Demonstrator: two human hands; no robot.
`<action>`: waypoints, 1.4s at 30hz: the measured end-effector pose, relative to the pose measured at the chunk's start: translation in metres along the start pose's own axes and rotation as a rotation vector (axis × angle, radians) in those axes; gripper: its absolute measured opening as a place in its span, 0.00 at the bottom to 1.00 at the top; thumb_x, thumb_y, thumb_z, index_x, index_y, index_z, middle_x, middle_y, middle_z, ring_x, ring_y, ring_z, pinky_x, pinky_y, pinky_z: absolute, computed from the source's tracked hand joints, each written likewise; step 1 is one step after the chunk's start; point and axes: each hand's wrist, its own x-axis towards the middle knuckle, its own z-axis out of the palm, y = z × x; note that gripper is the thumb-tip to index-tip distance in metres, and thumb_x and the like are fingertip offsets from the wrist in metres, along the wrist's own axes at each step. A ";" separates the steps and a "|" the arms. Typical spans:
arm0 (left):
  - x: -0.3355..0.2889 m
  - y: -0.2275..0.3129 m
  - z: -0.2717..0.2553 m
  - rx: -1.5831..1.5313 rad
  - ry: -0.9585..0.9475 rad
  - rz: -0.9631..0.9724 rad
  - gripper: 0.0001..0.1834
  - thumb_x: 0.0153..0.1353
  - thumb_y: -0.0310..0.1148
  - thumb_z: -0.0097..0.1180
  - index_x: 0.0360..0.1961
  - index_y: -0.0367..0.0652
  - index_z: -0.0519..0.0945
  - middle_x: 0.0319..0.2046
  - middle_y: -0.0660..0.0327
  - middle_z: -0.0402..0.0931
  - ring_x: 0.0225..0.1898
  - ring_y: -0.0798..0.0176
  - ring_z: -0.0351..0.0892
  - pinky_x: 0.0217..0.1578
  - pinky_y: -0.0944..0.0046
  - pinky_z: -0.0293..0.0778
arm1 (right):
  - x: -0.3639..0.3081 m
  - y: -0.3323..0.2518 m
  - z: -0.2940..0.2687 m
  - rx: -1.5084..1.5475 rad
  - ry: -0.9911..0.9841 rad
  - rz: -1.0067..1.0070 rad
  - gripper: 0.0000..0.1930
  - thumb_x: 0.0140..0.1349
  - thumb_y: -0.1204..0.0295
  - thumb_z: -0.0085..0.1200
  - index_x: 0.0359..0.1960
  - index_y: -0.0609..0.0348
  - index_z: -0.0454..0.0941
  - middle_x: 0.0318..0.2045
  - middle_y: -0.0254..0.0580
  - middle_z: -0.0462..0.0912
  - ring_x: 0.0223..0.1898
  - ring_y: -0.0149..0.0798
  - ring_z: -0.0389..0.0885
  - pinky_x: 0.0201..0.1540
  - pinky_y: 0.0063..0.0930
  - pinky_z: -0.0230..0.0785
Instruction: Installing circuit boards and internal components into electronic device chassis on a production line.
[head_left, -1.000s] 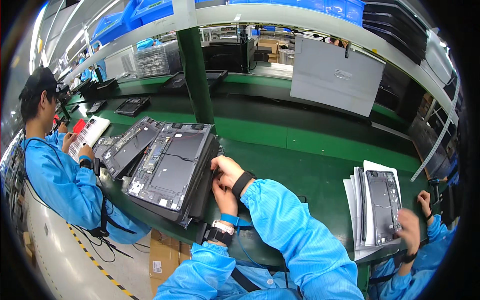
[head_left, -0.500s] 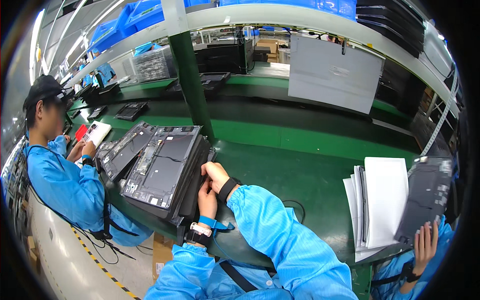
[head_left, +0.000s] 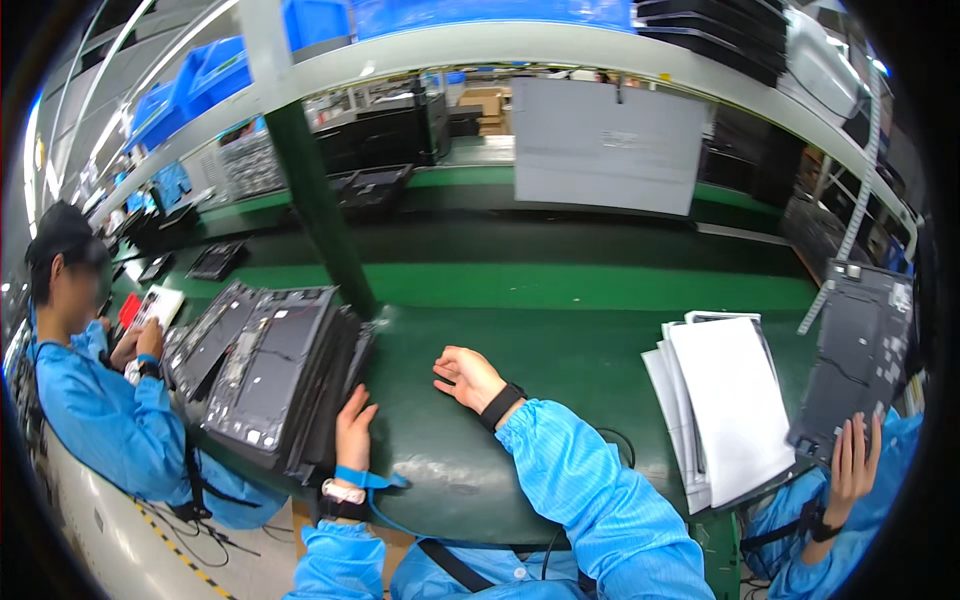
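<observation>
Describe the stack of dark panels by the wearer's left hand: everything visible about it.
The stack of dark panels holds many thin, flat, dark grey rectangular shells leaning tilted on the green bench. The top panel shows its inner face with ribs, cut-outs and small fittings. The left hand rests against its right edge; a second, smaller pile sits at its left.

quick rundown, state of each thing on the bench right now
left hand: open, flat against the stack's edge
right hand: open, empty, resting on green bench
stack of dark panels: tilted, leaning
white sheets: piled, fanned
co-worker's dark panel: held upright
</observation>
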 end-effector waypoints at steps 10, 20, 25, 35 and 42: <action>-0.016 0.034 0.117 -0.117 0.047 -0.091 0.35 0.54 0.23 0.52 0.64 0.32 0.56 0.64 0.44 0.54 0.67 0.51 0.51 0.64 0.58 0.50 | 0.000 -0.051 -0.092 -0.287 0.420 -0.738 0.27 0.52 0.80 0.45 0.58 0.67 0.63 0.59 0.53 0.67 0.56 0.42 0.70 0.56 0.30 0.63; 0.058 0.029 0.235 -0.017 -0.074 0.225 0.37 0.59 0.31 0.54 0.66 0.36 0.50 0.64 0.40 0.52 0.64 0.45 0.56 0.62 0.55 0.55 | 0.025 -0.009 -0.122 -1.259 0.520 -1.130 0.32 0.49 0.71 0.53 0.59 0.62 0.61 0.59 0.57 0.64 0.63 0.55 0.58 0.63 0.51 0.53; 0.047 -0.023 0.217 0.250 -0.119 0.411 0.32 0.60 0.35 0.48 0.63 0.32 0.58 0.57 0.37 0.63 0.57 0.38 0.63 0.58 0.52 0.60 | 0.001 0.002 -0.094 -1.494 0.585 -1.033 0.29 0.58 0.68 0.44 0.62 0.64 0.57 0.63 0.56 0.57 0.67 0.54 0.50 0.65 0.49 0.43; 0.040 -0.055 0.244 0.192 -0.229 0.516 0.22 0.60 0.25 0.39 0.57 0.32 0.66 0.55 0.42 0.67 0.58 0.43 0.64 0.60 0.55 0.60 | -0.005 -0.017 -0.114 -1.957 0.433 -0.842 0.31 0.59 0.58 0.41 0.63 0.58 0.59 0.65 0.50 0.57 0.68 0.46 0.48 0.65 0.57 0.37; -0.019 0.045 0.226 0.770 -0.409 0.639 0.29 0.61 0.37 0.42 0.63 0.42 0.61 0.65 0.47 0.52 0.66 0.43 0.48 0.60 0.42 0.53 | 0.006 -0.019 -0.104 -2.181 0.628 -1.028 0.33 0.59 0.57 0.43 0.65 0.56 0.56 0.66 0.50 0.54 0.69 0.48 0.47 0.65 0.58 0.37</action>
